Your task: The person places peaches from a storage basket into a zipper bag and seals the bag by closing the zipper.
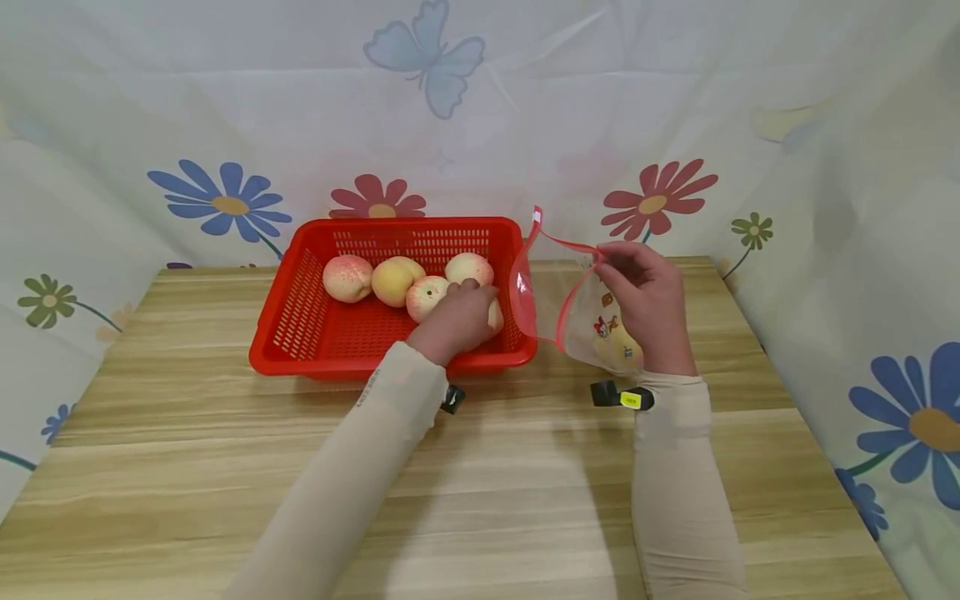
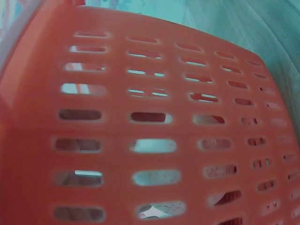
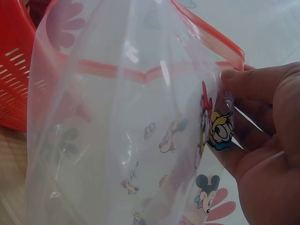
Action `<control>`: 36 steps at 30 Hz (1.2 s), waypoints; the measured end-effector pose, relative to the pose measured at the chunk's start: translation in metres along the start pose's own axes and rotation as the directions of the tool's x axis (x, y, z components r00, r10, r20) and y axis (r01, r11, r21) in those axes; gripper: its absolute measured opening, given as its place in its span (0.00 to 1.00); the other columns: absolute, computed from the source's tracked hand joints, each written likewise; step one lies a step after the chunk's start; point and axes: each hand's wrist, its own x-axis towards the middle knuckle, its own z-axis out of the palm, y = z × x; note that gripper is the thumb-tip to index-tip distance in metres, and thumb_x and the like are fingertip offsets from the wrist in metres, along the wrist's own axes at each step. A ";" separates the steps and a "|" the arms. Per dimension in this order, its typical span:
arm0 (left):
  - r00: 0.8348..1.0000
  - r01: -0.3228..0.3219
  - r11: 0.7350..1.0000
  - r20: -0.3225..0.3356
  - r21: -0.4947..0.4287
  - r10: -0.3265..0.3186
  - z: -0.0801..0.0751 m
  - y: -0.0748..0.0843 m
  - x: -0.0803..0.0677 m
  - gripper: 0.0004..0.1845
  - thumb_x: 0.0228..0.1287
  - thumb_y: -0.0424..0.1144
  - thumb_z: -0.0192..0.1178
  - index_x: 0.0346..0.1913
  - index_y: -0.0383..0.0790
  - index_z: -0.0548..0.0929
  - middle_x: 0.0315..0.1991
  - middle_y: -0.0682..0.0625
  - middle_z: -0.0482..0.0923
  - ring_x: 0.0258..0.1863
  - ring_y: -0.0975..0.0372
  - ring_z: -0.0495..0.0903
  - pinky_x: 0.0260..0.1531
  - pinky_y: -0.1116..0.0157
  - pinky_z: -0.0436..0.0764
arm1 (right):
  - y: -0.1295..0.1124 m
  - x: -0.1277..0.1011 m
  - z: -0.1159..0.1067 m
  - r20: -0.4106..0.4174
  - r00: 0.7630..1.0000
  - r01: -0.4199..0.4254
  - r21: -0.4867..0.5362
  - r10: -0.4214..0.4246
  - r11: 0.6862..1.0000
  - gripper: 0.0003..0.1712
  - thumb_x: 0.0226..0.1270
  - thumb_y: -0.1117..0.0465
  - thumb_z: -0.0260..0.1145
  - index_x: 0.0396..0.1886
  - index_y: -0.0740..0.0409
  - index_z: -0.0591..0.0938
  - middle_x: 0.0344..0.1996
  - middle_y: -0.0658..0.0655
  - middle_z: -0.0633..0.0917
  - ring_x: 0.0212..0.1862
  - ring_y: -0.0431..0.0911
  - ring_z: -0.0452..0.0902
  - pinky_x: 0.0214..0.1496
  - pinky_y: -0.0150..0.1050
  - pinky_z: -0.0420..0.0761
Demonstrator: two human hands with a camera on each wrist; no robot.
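Observation:
A red plastic basket (image 1: 292,364) holds several pink and yellow peaches (image 1: 347,278). My left hand (image 1: 463,315) reaches into its right side, fingers curled over a peach (image 1: 496,317) that is mostly hidden beneath them. Just right of the basket stands a clear zip bag (image 1: 581,312) with a red seal and cartoon prints, its mouth spread apart. My right hand (image 1: 651,300) pinches the bag's rim between thumb and fingers, as the right wrist view also shows. Low in the bag a yellowish round shape shows through. The left wrist view has only the basket's slotted wall (image 2: 117,131).
Everything stands on a wood-grain table (image 1: 495,500). A white curtain (image 1: 525,125) printed with flowers and a butterfly hangs behind the table and along its sides. Black wrist devices (image 1: 603,393) sit at both cuffs.

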 end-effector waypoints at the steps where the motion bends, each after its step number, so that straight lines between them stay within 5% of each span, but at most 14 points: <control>1: 1.000 0.009 1.000 -0.003 0.015 -0.009 0.000 0.001 -0.001 0.26 0.63 0.40 0.58 0.65 0.41 0.74 0.53 0.41 0.75 0.49 0.49 0.70 0.55 0.51 0.76 | 0.000 0.000 0.000 0.000 1.000 0.002 -0.002 -0.002 1.000 0.15 0.65 0.58 0.67 0.50 0.58 0.84 0.39 0.41 0.85 0.40 0.40 0.78 0.40 0.26 0.79; 10: 0.996 0.075 0.991 -0.059 0.107 -0.069 0.003 0.004 -0.003 0.20 0.53 0.40 0.66 0.51 0.40 0.81 0.46 0.40 0.71 0.44 0.49 0.68 0.45 0.51 0.79 | -0.001 0.000 -0.001 -0.003 1.000 0.008 -0.003 -0.008 1.000 0.15 0.65 0.58 0.67 0.50 0.58 0.84 0.38 0.40 0.85 0.40 0.39 0.79 0.41 0.26 0.79; 21: 0.999 0.027 1.000 0.018 0.016 -0.027 0.006 0.001 0.000 0.24 0.52 0.37 0.67 0.53 0.41 0.74 0.39 0.45 0.75 0.41 0.52 0.73 0.47 0.59 0.78 | 0.001 0.001 -0.002 0.002 1.000 0.020 0.019 -0.020 1.000 0.16 0.64 0.59 0.67 0.50 0.59 0.84 0.38 0.40 0.85 0.40 0.39 0.79 0.43 0.26 0.80; 32: 1.000 0.028 0.999 0.014 -0.021 -0.028 0.002 0.001 -0.005 0.24 0.50 0.37 0.67 0.52 0.41 0.74 0.38 0.45 0.74 0.40 0.52 0.73 0.44 0.60 0.78 | -0.001 0.000 -0.004 -0.004 1.000 0.000 0.011 0.000 1.000 0.16 0.64 0.58 0.67 0.50 0.58 0.84 0.39 0.41 0.84 0.41 0.40 0.79 0.43 0.25 0.80; 36: 0.998 0.055 0.996 0.004 -0.063 -0.055 -0.002 0.000 -0.009 0.32 0.48 0.39 0.69 0.59 0.42 0.72 0.45 0.45 0.73 0.43 0.52 0.72 0.48 0.57 0.80 | -0.002 0.001 -0.004 -0.004 1.000 -0.002 0.013 0.002 1.000 0.16 0.64 0.59 0.67 0.50 0.58 0.84 0.39 0.41 0.85 0.41 0.40 0.79 0.44 0.25 0.80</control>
